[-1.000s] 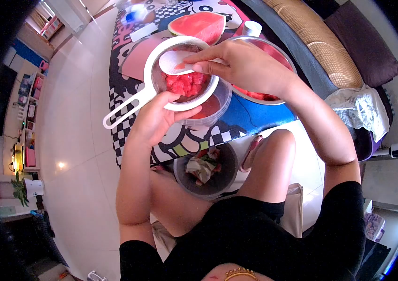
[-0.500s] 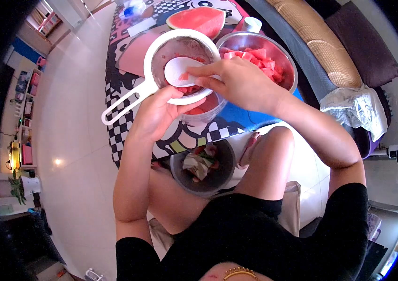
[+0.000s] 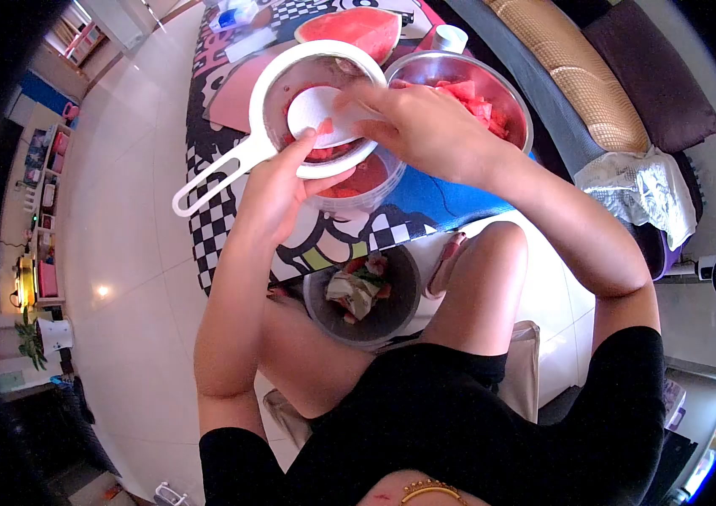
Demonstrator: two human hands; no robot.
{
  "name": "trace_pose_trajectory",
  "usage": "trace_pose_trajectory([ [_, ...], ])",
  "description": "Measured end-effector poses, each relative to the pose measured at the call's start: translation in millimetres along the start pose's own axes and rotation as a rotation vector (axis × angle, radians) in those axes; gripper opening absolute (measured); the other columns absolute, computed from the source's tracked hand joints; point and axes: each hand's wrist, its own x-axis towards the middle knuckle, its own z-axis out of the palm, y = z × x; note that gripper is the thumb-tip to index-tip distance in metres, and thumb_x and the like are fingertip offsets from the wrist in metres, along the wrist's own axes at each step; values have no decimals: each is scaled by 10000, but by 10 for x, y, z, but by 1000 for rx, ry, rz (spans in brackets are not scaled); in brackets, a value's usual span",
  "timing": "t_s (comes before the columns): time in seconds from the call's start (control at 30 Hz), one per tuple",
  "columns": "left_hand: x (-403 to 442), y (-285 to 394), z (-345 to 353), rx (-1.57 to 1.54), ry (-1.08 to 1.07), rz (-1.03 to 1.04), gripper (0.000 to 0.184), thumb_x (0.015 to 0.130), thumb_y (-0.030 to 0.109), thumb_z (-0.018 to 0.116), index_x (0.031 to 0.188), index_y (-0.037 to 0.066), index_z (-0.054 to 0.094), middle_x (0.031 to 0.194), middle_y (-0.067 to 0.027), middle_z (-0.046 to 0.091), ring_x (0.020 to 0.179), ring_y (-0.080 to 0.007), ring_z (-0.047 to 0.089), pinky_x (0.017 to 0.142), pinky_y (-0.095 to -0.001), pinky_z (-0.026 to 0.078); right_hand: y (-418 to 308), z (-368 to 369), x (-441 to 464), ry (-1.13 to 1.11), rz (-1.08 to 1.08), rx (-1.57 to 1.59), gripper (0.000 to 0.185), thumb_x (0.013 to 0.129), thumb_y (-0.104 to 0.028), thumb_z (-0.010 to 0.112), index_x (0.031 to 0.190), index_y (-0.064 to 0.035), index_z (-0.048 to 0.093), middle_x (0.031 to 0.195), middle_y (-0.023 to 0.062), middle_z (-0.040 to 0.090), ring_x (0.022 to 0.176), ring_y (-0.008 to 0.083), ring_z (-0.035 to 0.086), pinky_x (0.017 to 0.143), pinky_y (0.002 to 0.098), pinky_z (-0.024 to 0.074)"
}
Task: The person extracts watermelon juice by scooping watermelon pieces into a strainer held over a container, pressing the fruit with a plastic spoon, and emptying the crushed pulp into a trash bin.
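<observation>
My left hand grips the rim of a white strainer near its looped handle, the thumb reaching over the edge. Red watermelon pulp lies inside the mesh. Over it is a white, rounded spoon with a red bit on it; my right hand holds its right side, fingers closed and slightly blurred. The left thumb tip is close to the spoon; whether they touch I cannot tell. Below and right of the strainer stands a clear plastic container with red contents, partly hidden by the strainer.
A steel bowl of watermelon chunks stands right of the strainer, with a white cup behind it. A large watermelon piece lies farther back on the patterned table. A grey bin with scraps sits on the floor between my legs.
The strainer and my left hand have shifted slightly left and up, showing more of the container. My left thumb has come closer to the spoon. My right hand has moved a little up.
</observation>
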Motion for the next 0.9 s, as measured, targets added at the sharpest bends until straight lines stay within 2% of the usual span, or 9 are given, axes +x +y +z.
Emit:
trace_pose_trajectory([
  [0.1,15,17,-10,81,50,4,467,1015,244,493,1282,-138,465,1204,-230,592,1009,-305,665,941,-386,564,105,75,48,136,115,156,529,898,-221,642,1249,86,392,905,292,626,864,397,666,745,444,530],
  [0.17,40,17,-36,120,76,-4,472,1011,254,506,1271,-139,484,1192,-232,604,981,-303,677,922,-364,572,-177,-387,120,-175,425,334,596,874,-252,697,1209,116,370,893,271,619,845,329,674,739,407,535],
  [0.23,80,25,-83,165,105,-4,474,1006,262,515,1260,-138,500,1192,-233,608,972,-300,681,900,-344,580,-118,-412,154,-189,483,343,620,866,-279,726,1200,118,386,906,237,629,839,257,669,730,369,536],
  [0.3,81,77,-77,206,87,1,470,997,254,533,1275,-122,482,1195,-218,606,1010,-279,667,870,-358,594,358,-28,232,95,289,183,600,874,-301,728,1222,94,441,945,189,655,844,181,649,717,331,534],
  [0.37,42,161,-19,259,71,14,456,985,240,558,1290,-89,473,1201,-209,608,1050,-270,653,887,-400,588,320,-258,351,-334,314,710,460,884,-243,722,1230,19,569,1066,120,674,938,150,627,784,280,517],
  [0.43,28,230,14,378,85,20,542,958,334,604,1328,-37,466,1212,-176,616,1042,-241,657,847,-388,579,464,101,327,-193,206,1016,396,894,-216,710,1224,-19,617,1117,86,673,986,150,618,833,268,504],
  [0.53,187,239,-75,575,142,57,608,901,383,680,1327,-8,493,1197,-155,627,1019,-223,659,847,-385,553,472,26,356,-206,270,747,392,883,-179,717,1223,-13,613,1125,67,669,1004,150,614,881,276,488],
  [0.7,202,278,-12,679,152,179,469,868,227,706,1244,-23,576,1129,-148,661,962,-213,667,802,-340,542,126,-154,298,-117,546,702,358,801,-76,741,1138,13,657,1003,102,699,882,195,653,806,309,519],
  [0.9,312,117,14,447,194,385,449,831,69,704,1235,-65,562,1151,-166,645,1004,-232,650,850,-333,528,242,-43,416,45,515,699,279,709,-24,755,982,9,712,917,122,704,806,236,663,723,338,527],
])
